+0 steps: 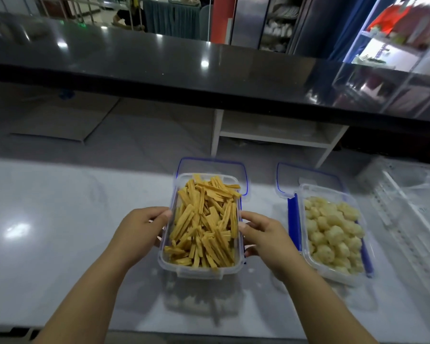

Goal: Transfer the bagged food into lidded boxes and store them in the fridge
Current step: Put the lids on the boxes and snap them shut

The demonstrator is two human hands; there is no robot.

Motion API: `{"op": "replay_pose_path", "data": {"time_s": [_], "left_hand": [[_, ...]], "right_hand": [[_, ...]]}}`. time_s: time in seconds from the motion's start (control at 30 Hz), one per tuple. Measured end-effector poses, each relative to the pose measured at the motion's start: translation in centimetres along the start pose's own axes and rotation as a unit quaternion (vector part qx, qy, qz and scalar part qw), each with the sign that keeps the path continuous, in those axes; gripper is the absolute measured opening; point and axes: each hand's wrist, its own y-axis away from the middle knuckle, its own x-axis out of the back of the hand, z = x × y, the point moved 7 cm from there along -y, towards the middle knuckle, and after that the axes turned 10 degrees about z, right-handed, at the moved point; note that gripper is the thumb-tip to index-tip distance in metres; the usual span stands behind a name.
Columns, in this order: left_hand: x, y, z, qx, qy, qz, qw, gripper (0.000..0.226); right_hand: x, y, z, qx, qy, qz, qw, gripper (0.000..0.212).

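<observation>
Clear box (pixel 201 273), open-topped, heaped with dry yellow strips (pixel 204 224); sits at centre of the pale glossy tabletop (pixel 60 232), whether its base touches the surface or hangs just above cannot be told. Left hand (pixel 139 229) grips the left long wall, right hand (pixel 266 242) the right long wall, fingers (pixel 163 214) of both curled round the sides just under the rim. Its lid (pixel 209 166), clear with a blue seal line, lies flat just behind it. Second box (pixel 318 188) of pale balls (pixel 333 232) stands to the right, also unlidded, blue clasp flaps showing beside it. Judgement: box is thin, stiff plastic, smooth and likely a little slippery; load looks light and brittle, piled to the rim, so a tilt would probably spill strips. Best hold looks like the present one, both long sides under the rim lip, kept level; the short ends carry clasp tabs and seem a poorer purchase. Lid should go on before any carry to the fridge. No brand, label or readable writing on box, lid or food
</observation>
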Motion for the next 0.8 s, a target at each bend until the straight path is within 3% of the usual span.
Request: {"op": "replay_pose_path", "data": {"time_s": [0.8], "left_hand": [[-2.4,1.0,-0.1,0.009,0.027,-0.033,0.999,0.028]], "right_hand": [[1.0,-0.8,1.6,-0.038,0.003,0.026,0.999,0.024]]}}
